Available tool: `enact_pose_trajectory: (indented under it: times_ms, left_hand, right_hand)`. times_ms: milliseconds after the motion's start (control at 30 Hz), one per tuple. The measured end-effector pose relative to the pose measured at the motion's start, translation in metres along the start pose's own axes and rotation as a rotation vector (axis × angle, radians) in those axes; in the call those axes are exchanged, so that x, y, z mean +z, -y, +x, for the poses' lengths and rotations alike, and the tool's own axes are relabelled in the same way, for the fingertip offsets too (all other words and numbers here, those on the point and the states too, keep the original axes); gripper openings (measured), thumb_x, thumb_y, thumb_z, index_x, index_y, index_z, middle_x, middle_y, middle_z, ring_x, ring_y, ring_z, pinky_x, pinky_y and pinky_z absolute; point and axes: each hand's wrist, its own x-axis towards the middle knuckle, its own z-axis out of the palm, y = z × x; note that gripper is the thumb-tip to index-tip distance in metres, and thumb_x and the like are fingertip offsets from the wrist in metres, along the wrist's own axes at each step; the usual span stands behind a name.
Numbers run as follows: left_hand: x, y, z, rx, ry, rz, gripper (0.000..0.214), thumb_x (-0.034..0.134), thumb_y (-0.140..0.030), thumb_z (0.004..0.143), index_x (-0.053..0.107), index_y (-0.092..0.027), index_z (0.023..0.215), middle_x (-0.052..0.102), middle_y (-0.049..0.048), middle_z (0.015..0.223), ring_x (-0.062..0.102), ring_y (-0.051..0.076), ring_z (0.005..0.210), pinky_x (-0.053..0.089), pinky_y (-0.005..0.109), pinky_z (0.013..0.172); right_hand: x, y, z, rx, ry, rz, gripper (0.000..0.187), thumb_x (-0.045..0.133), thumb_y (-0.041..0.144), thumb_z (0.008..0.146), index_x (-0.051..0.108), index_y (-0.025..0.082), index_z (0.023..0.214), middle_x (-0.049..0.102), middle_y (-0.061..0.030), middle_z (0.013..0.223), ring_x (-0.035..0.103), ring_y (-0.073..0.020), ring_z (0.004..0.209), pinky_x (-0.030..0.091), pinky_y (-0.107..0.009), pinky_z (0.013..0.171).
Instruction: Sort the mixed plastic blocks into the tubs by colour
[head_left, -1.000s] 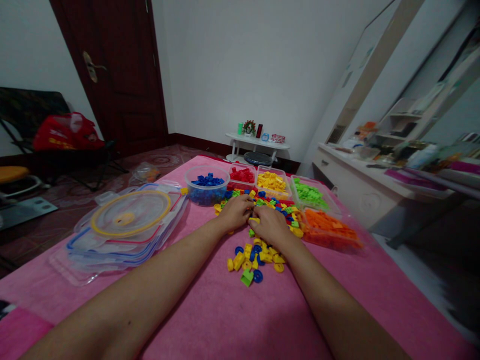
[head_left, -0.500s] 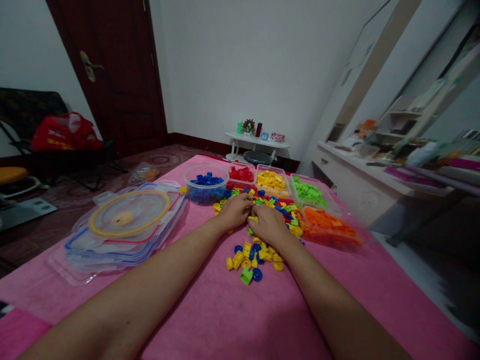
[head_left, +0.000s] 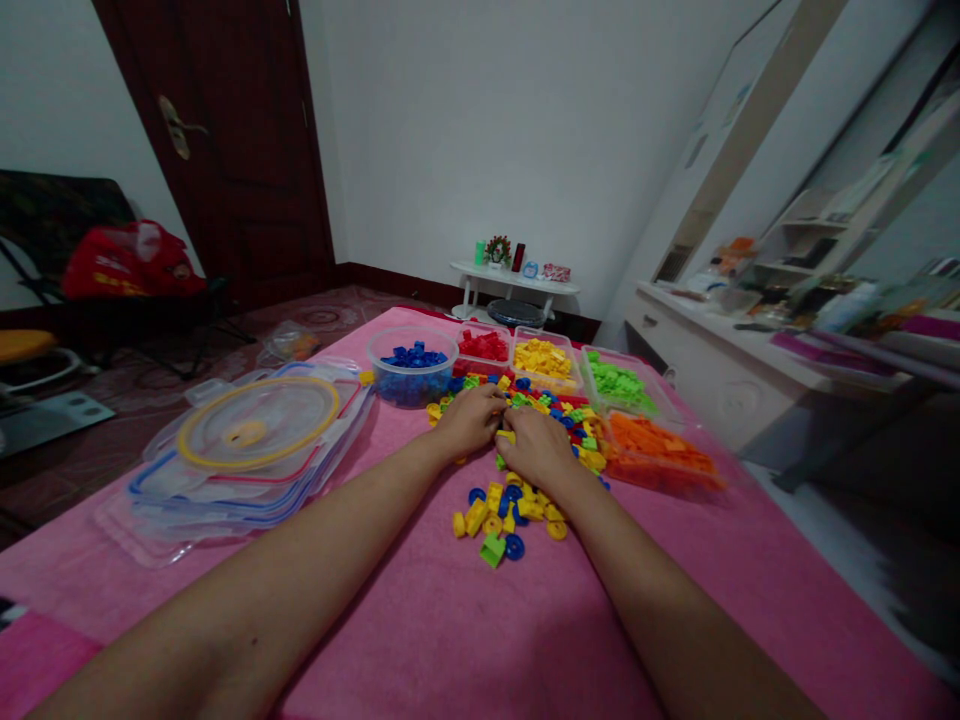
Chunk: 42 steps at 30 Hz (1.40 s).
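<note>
Over a mixed pile of coloured toy building bricks, my left hand and my right hand nearly meet. The left one has its fingers bent and pressed together at the tips; whatever lies in them is hidden. Fingers of the right hand curl down into the pile, and a yellow brick shows beside its thumb. I cannot tell whether that brick is gripped. Closer to me lies a smaller group of yellow pieces, blue wheels and a green brick.
Behind the pile stand a round tub of blue bricks and boxes of red bricks, yellow bricks and green bricks. Orange bricks fill a box at right. Stacked lids lie left on the pink cloth.
Both hands keep almost the same place over the pile. The view has shifted very slightly; the bricks show no clear change.
</note>
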Motion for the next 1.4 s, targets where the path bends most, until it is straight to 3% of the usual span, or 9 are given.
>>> enact_pose_trajectory:
  times_ms: [1400]
  left_hand:
    - [0.0003, 0.0002, 0.0001, -0.009, -0.002, -0.013, 0.023, 0.049, -0.014, 0.077, 0.069, -0.018, 0.088, 0.062, 0.0059, 0.104, 0.057, 0.018, 0.098, 0.046, 0.029, 0.088]
  right_hand:
    - [0.0002, 0.0012, -0.0018, -0.015, -0.023, -0.014, 0.032, 0.043, 0.031, 0.083, 0.061, 0.017, 0.105, 0.063, -0.0110, 0.100, 0.062, -0.0247, 0.090, 0.046, -0.033, 0.074]
